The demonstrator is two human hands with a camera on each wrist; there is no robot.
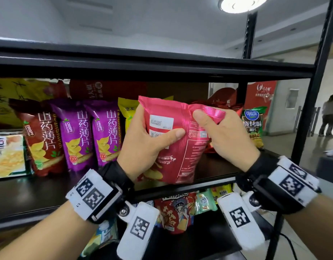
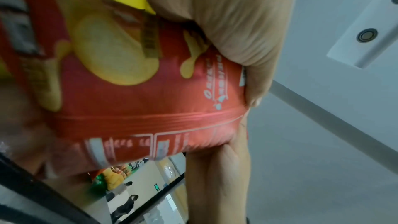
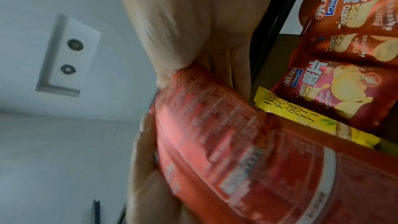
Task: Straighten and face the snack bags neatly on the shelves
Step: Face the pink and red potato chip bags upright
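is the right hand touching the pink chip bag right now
Touching. The head view shows the right hand pinching the top right corner of the pink chip bag, thumb pressed on its crimped seal.

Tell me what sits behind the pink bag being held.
Behind the pink bag, a yellow bag stands on the shelf, mostly covered. Red chip bags lie further right.

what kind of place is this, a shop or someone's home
Probably a shop or a mock retail setup, not a home: black metal shelving holds faced rows of purple yam crisp bags, a red promotional banner stands behind, and both hands hold a pink snack bag.
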